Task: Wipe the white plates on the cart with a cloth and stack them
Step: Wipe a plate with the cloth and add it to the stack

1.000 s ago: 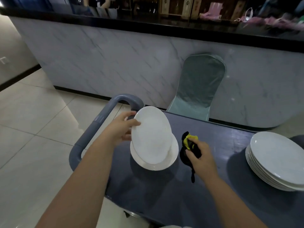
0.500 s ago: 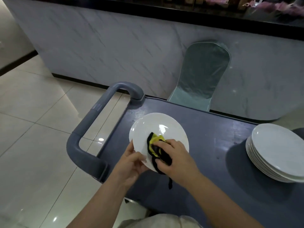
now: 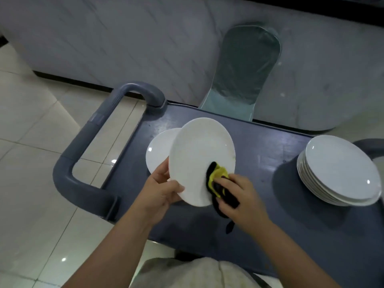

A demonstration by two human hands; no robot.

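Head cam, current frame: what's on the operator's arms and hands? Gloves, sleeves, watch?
Nothing worn. The left hand and right hand are bare, with no gloves, rings or watch visible. The left forearm and right forearm are bare to the frame edge, no sleeve showing. Only a light beige garment shows at the bottom edge.

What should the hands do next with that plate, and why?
Probably sweep the cloth up across the plate. The right hand holds the cloth at its lower right edge, most of the face above lies uncovered, and the left hand grips the rim, steadying it.
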